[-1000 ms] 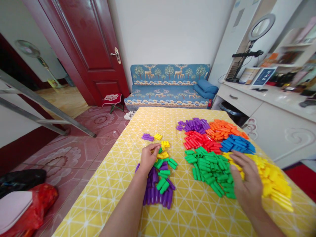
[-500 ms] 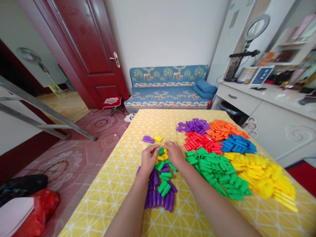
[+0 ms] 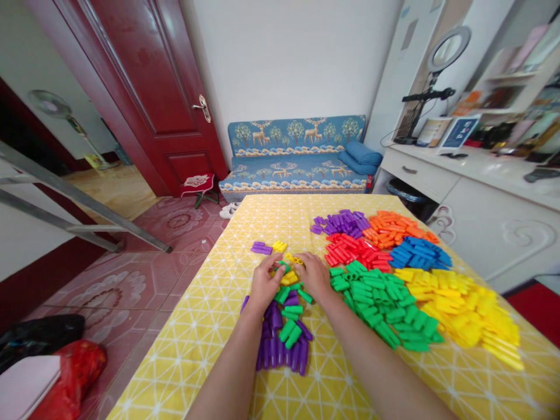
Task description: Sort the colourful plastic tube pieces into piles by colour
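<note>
Yellow tubes point(image 3: 298, 261) are pinched by the right hand point(image 3: 315, 278) at the far end of the purple-and-green cluster point(image 3: 289, 334) on the patterned cloth point(image 3: 210, 332); left hand point(image 3: 264, 283) curled beside a green tube point(image 3: 286, 267), whether gripped cannot be told.

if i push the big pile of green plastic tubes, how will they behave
The green plastic tubes are probably light, as open ends show hollow insides. Being heaped loosely, they may spill apart rather than move together. Side-by-side pairs seem less apt to roll.
</note>
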`<action>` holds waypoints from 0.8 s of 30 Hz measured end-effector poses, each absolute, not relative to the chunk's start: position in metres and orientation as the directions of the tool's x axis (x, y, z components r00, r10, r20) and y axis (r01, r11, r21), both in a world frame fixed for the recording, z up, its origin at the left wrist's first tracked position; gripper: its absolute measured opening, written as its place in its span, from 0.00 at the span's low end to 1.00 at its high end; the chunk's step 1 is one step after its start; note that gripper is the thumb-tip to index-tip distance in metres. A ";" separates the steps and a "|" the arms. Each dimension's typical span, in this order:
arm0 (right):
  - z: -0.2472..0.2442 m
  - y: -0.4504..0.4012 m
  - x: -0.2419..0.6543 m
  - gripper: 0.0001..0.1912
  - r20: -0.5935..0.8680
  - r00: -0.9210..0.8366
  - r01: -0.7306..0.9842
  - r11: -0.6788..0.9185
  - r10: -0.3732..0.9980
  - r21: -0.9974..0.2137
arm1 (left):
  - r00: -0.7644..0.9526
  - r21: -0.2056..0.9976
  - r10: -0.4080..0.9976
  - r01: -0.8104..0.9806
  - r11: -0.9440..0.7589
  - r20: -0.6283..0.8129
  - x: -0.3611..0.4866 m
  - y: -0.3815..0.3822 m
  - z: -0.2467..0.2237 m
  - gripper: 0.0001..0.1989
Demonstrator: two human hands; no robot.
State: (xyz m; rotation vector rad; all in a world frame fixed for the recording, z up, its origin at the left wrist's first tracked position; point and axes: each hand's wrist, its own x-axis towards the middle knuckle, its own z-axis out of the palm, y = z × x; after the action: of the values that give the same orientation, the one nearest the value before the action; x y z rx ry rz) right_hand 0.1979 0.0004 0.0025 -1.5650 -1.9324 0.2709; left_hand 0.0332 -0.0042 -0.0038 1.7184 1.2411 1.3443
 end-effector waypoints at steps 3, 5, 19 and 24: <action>0.004 -0.011 0.197 0.13 0.371 -0.105 0.755 0.317 0.923 -0.575 | 0.047 0.906 0.936 0.240 -0.348 0.348 0.034 -0.007 0.000 0.22; 0.002 -0.027 0.196 0.11 0.397 -0.135 0.712 0.367 0.908 -0.599 | 0.073 0.909 0.935 0.217 -0.355 0.347 0.035 -0.008 0.003 0.22; -0.006 -0.050 0.188 0.06 0.450 -0.092 0.659 0.392 0.889 -0.641 | 0.121 0.928 0.936 0.138 -0.346 0.331 0.037 -0.016 0.015 0.13; -0.007 -0.051 0.189 0.07 0.474 -0.086 0.617 0.420 0.876 -0.666 | -0.073 0.946 0.945 0.087 -0.312 0.318 0.031 -0.010 0.008 0.15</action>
State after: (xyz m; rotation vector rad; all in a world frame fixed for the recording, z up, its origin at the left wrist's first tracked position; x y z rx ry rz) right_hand 0.1893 -0.0512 -0.0065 -1.2875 -1.7957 0.3709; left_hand 0.0308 -0.0100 0.0076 1.4599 1.1603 1.4748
